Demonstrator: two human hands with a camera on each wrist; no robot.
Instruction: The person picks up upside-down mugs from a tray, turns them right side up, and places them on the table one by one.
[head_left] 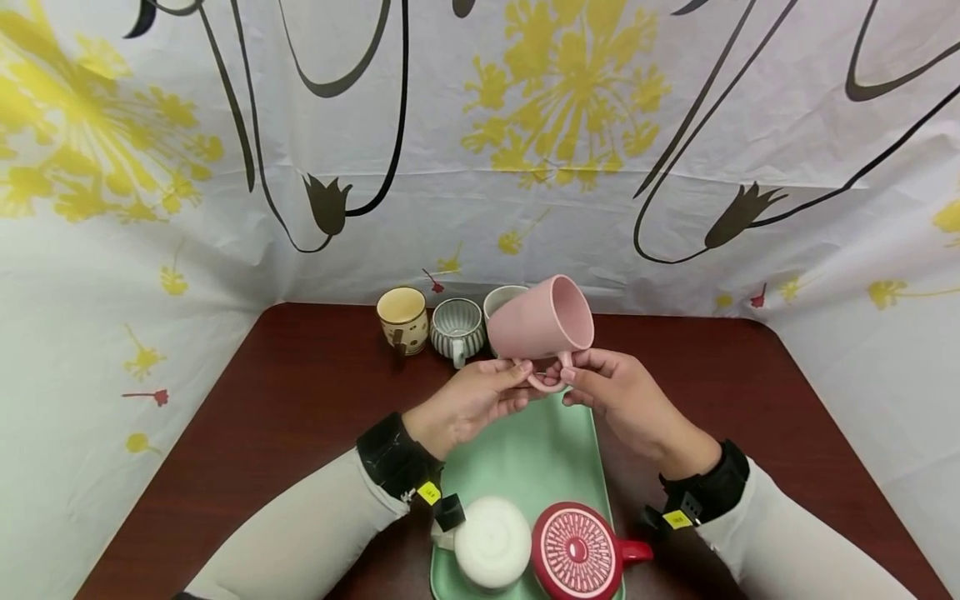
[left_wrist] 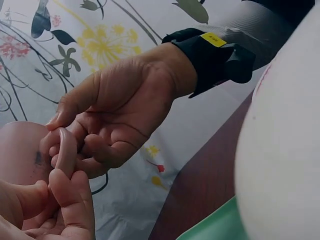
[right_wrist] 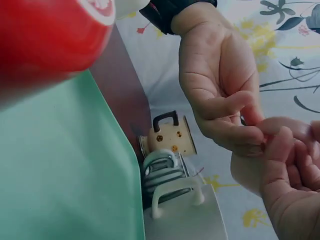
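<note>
A pink mug (head_left: 542, 321) hangs tilted above the far end of a green tray (head_left: 525, 454), with its mouth to the upper right and its handle pointing down. My left hand (head_left: 517, 379) pinches the handle from the left, and my right hand (head_left: 573, 375) pinches it from the right. In the left wrist view the pink handle (left_wrist: 65, 150) sits between the fingers of both hands. The right wrist view shows my two hands meeting, the left hand (right_wrist: 220, 100) above the right hand (right_wrist: 290, 185).
Upside down on the near end of the tray stand a white mug (head_left: 492, 542) and a red mug (head_left: 577, 550). At the table's back edge stand a cream mug (head_left: 402, 319), a grey striped mug (head_left: 457, 329) and a white mug (head_left: 501, 298). A flowered curtain surrounds the brown table (head_left: 285, 417).
</note>
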